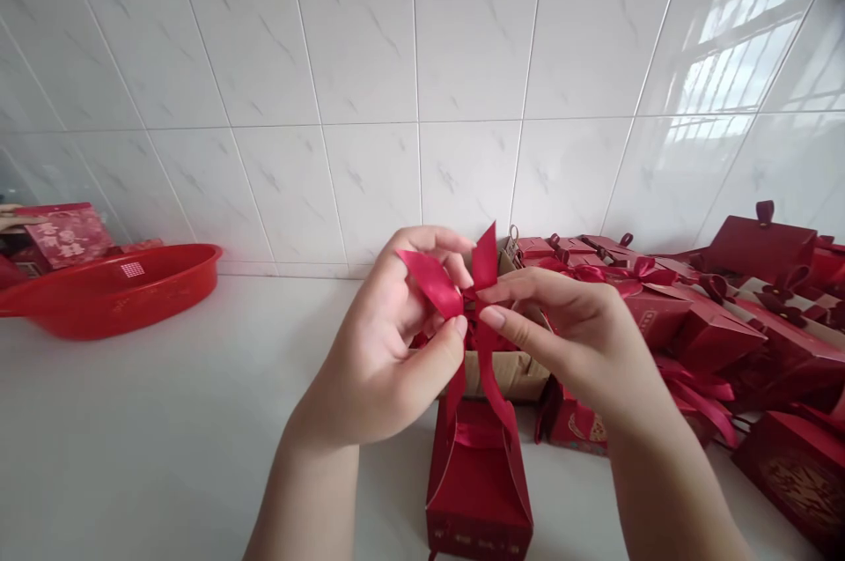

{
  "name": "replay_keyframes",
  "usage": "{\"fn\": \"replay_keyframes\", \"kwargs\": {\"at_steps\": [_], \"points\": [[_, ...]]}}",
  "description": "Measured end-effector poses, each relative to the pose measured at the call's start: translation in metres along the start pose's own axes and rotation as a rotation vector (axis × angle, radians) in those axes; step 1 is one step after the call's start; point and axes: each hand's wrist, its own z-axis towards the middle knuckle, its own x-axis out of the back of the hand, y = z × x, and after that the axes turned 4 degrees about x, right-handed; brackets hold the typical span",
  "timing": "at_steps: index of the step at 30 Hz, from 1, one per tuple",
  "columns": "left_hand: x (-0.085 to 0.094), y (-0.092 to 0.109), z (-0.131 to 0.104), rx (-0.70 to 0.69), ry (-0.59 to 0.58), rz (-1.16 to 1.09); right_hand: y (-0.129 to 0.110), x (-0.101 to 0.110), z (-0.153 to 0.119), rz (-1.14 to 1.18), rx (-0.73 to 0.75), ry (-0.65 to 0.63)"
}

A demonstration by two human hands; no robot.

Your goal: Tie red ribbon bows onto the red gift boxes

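A red ribbon (487,358) rises from a dark red gift box (481,499) that stands on the white counter in front of me. Above the box, my left hand (396,350) pinches one strand of the ribbon between thumb and fingers, and its cut end sticks out to the upper left. My right hand (561,314) pinches the other strand with thumb and forefinger, its pointed end upward. Between my hands the strands come close together; whether they cross there I cannot tell. Behind them is a cardboard box (511,374) holding red items, partly hidden by my hands.
Many finished-looking red gift boxes (719,332) with ribbons crowd the right side. On the left lies a red plastic basin (132,297), with a pink patterned box (66,235) behind it near part of another person's hand (10,217). A white tiled wall (370,59) backs the counter (198,438).
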Motion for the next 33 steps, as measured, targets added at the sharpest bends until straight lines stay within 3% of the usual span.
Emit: {"fn": "replay_keyframes", "kwargs": {"at_steps": [3,6,10,17,22,29,33], "points": [[-0.001,-0.001,0.003,-0.035,0.008,0.004,0.001,-0.008,0.001,0.078,-0.018,-0.046],[-0.001,-0.004,0.007,-0.081,-0.005,0.051,0.002,-0.014,0.0,0.139,0.004,0.004],[-0.004,-0.006,0.008,-0.14,0.083,0.021,0.001,-0.016,-0.001,0.186,-0.049,0.063],[-0.006,-0.003,0.004,-0.11,0.13,-0.025,0.004,-0.017,-0.003,0.201,0.0,0.056],[-0.01,-0.004,0.007,-0.1,0.217,0.008,0.005,-0.02,-0.003,0.188,0.065,0.166],[-0.003,-0.005,0.012,0.068,0.115,0.142,0.006,-0.018,-0.004,0.06,0.113,0.201],[-0.004,-0.006,0.012,0.105,0.138,0.135,0.005,-0.009,-0.005,-0.001,0.108,0.193]]}}
